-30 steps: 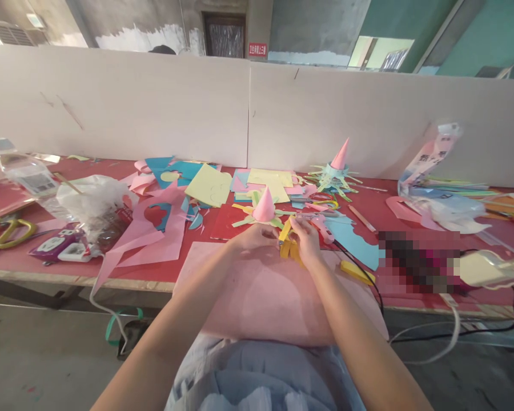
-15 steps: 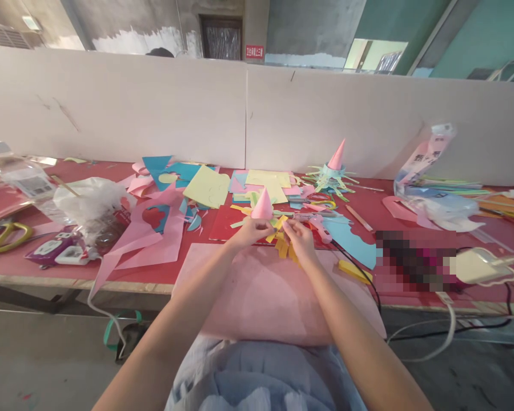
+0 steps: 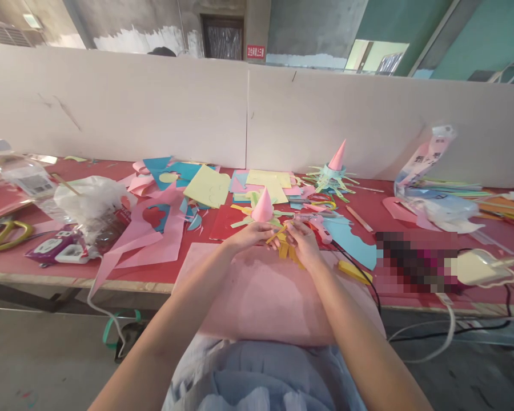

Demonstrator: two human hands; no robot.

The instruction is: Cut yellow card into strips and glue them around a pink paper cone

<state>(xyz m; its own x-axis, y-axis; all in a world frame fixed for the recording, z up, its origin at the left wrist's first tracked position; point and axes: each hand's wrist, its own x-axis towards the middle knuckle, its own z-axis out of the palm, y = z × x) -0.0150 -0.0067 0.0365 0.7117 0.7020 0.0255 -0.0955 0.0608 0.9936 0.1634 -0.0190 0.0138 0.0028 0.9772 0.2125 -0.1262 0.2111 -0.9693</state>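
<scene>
Between my two hands is a yellow paper strip with cut, fringe-like ends (image 3: 288, 250) hanging below the fingers. My left hand (image 3: 255, 235) pinches the strip's left end. From the other side, my right hand (image 3: 303, 242) grips it with thumb and fingers. Just beyond them stands a pink paper cone (image 3: 262, 206) with green and yellow strips spreading from its base, on a red sheet (image 3: 221, 224). A pink glue gun (image 3: 321, 229) lies right of my right hand. Part of the yellow strip is hidden by my fingers.
A finished-looking pink cone on a pale blue fringed base (image 3: 336, 158) stands farther back. Coloured paper scraps (image 3: 208, 185) cover the middle. Yellow-handled scissors (image 3: 12, 234), a purple tape-like box (image 3: 55, 246) and a plastic bag (image 3: 89, 202) lie left. A pink board (image 3: 257, 302) is before me.
My hands have come closer together, the left moving slightly right and down. The yellow strip is now turned at an angle between the fingers. The cone has stayed in place.
</scene>
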